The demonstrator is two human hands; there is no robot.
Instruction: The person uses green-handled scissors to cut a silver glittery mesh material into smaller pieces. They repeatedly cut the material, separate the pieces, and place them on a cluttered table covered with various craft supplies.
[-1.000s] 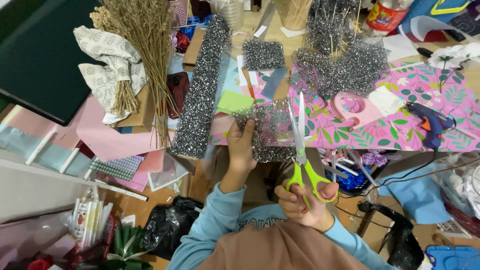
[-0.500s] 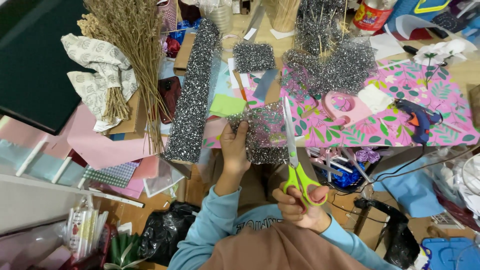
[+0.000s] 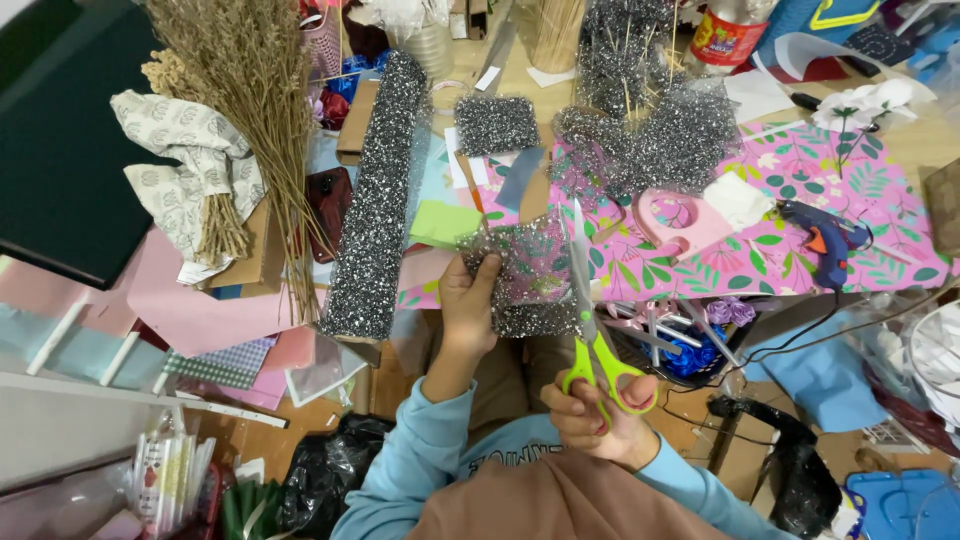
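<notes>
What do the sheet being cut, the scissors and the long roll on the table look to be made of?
Sheet: thin see-through mesh or film with silver glitter flecks; the table shows through.
Scissors: shiny metal blades, glossy green handles, likely plastic.
Long roll: seemingly the same sparkly glitter mesh, rolled up thick and opaque.

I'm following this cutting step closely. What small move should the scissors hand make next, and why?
Probably close the scissors to cut onward. The right hand holds the green handles with the blades alongside the glittery mesh piece, which the left hand grips at its left edge, holding it up.
</notes>
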